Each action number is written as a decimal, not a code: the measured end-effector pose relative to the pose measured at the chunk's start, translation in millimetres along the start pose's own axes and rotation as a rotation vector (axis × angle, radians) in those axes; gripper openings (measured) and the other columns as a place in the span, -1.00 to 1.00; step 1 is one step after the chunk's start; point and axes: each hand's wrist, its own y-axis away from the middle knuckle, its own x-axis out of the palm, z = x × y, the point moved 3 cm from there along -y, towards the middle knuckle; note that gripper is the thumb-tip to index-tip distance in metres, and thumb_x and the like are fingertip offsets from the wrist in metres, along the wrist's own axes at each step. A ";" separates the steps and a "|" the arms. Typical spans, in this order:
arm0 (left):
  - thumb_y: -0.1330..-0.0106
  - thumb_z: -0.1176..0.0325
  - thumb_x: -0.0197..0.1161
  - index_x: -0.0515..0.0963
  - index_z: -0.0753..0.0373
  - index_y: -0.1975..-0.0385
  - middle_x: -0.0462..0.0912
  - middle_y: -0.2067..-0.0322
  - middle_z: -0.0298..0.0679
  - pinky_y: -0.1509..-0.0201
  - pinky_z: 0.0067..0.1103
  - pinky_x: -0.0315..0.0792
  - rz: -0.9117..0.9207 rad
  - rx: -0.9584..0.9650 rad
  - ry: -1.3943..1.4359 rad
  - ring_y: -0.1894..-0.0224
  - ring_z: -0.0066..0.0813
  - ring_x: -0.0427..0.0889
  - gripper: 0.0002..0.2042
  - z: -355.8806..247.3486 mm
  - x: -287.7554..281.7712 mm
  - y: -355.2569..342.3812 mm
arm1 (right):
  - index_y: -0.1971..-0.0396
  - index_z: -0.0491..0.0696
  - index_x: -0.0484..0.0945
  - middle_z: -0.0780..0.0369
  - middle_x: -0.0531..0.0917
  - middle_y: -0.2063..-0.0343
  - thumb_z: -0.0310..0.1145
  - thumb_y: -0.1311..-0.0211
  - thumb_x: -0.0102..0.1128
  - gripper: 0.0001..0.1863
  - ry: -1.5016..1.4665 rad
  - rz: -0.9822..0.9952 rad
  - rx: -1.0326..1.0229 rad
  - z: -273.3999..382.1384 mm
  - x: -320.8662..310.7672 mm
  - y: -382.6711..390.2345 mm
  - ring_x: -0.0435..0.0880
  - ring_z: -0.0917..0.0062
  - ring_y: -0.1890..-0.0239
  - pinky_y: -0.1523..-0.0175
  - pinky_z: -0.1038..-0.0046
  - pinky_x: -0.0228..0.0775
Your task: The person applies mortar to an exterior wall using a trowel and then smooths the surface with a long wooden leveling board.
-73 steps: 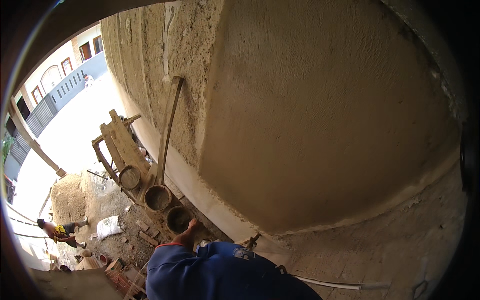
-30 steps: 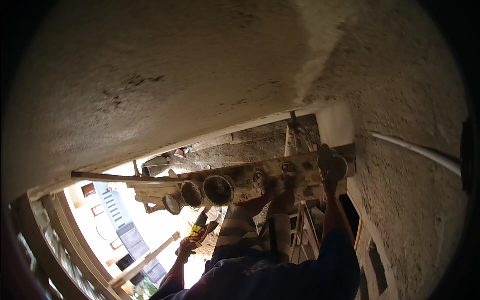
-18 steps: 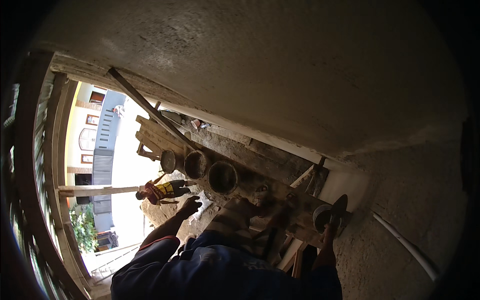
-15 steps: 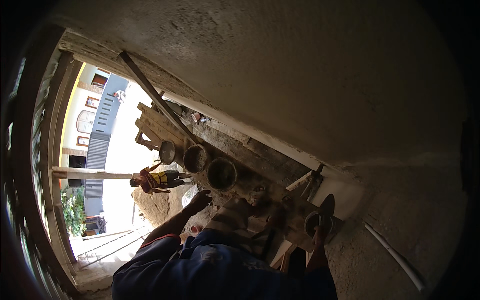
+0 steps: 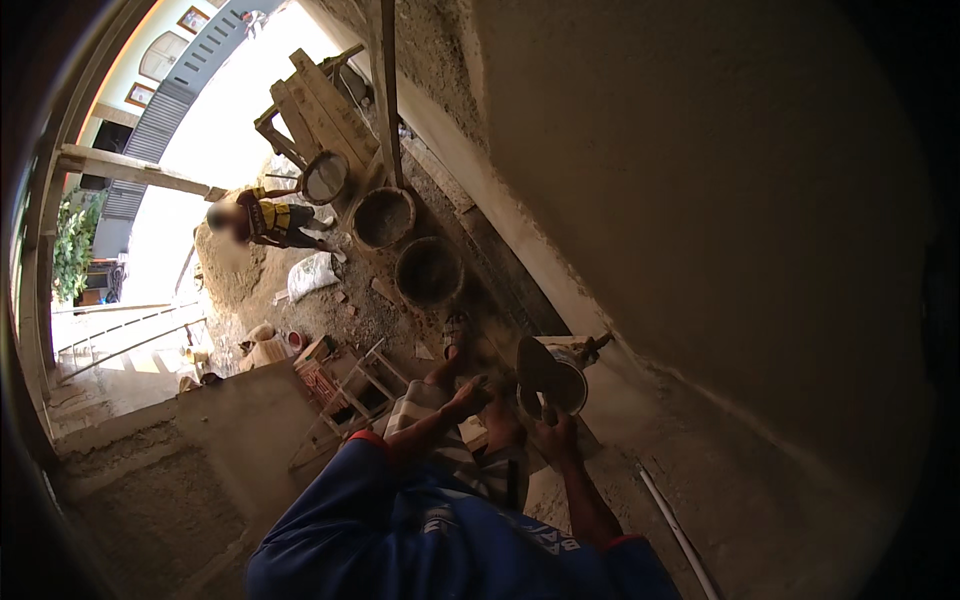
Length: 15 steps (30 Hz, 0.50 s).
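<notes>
My right hand (image 5: 556,440) is wrapped round the handle of a trowel (image 5: 540,367) with a dark leaf-shaped blade. The blade stands raised over the rim of a bucket (image 5: 580,388), which sits on the planks by the wall; what the bucket holds is mostly hidden. Over my lap, near my knee, my left hand (image 5: 466,399) is in shadow; its fingers look loosely stretched, with nothing visible in them.
Two round dark tubs (image 5: 430,273) (image 5: 384,218) line the planks ahead. Beyond them, a person (image 5: 268,220) touches a round pan (image 5: 325,178). A plastered wall (image 5: 700,200) rises on the right. A wooden post (image 5: 388,100), white sack (image 5: 312,275) and pale pole (image 5: 678,530) are nearby.
The view has swung, shifting the tubs and person up in the picture. My left hand has come in toward my lap from the outer left. My right hand still grips the trowel by the bucket.
</notes>
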 end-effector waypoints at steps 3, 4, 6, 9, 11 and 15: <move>-0.20 0.35 0.05 0.40 0.31 0.10 0.48 0.20 -0.10 0.02 -0.45 0.32 -0.115 -0.428 -0.203 0.19 -0.26 0.51 -0.70 -74.7 9.1 11.5 | 0.50 -0.22 0.39 0.18 0.37 0.72 -0.36 0.26 0.14 -0.72 0.055 0.143 -0.088 72.2 1.8 -21.1 0.37 0.58 0.59 0.46 0.46 0.24; -0.22 0.37 0.03 0.38 0.31 0.05 0.47 0.18 -0.10 0.00 -0.45 0.30 -0.022 -0.391 -0.354 0.17 -0.28 0.50 -0.69 -95.8 9.1 12.3 | 0.48 -0.22 0.40 0.14 0.39 0.72 -0.36 0.27 0.14 -0.70 0.042 0.244 -0.095 89.2 8.5 -27.8 0.40 0.54 0.59 0.45 0.45 0.27; -0.25 0.39 0.00 0.39 0.30 0.10 0.47 0.23 -0.14 0.03 -0.48 0.29 -0.136 -0.323 -0.154 0.23 -0.35 0.48 -0.75 -72.2 1.9 7.1 | 0.47 -0.22 0.40 0.12 0.41 0.70 -0.36 0.27 0.13 -0.70 0.093 0.302 -0.184 115.3 33.2 -48.3 0.44 0.48 0.58 0.43 0.42 0.29; -0.26 0.38 -0.01 0.38 0.31 0.16 0.47 0.26 -0.17 0.13 -0.50 0.32 -0.342 -0.170 0.280 0.28 -0.40 0.47 -0.79 18.7 -7.4 -11.6 | 0.44 -0.22 0.41 0.08 0.45 0.66 -0.36 0.27 0.13 -0.69 0.161 0.421 -0.290 145.6 72.4 -69.5 0.48 0.35 0.56 0.39 0.37 0.32; -0.22 0.38 0.04 0.35 0.32 0.15 0.48 0.26 -0.16 0.19 -0.49 0.35 -0.583 -0.216 0.486 0.26 -0.37 0.46 -0.77 25.8 -23.1 -10.6 | 0.44 -0.21 0.41 0.04 0.48 0.58 -0.37 0.28 0.12 -0.69 0.266 0.512 -0.340 165.1 96.0 -83.8 0.50 0.20 0.49 0.34 0.30 0.34; -0.16 0.43 0.09 0.32 0.29 0.12 0.48 0.27 -0.12 0.20 -0.50 0.36 -1.037 -0.156 0.463 0.23 -0.35 0.47 -0.71 -57.5 -69.2 14.0 | 0.49 -0.19 0.40 0.03 0.49 0.55 -0.35 0.27 0.13 -0.72 0.318 0.572 -0.409 180.7 143.4 -107.9 0.49 0.13 0.45 0.34 0.25 0.33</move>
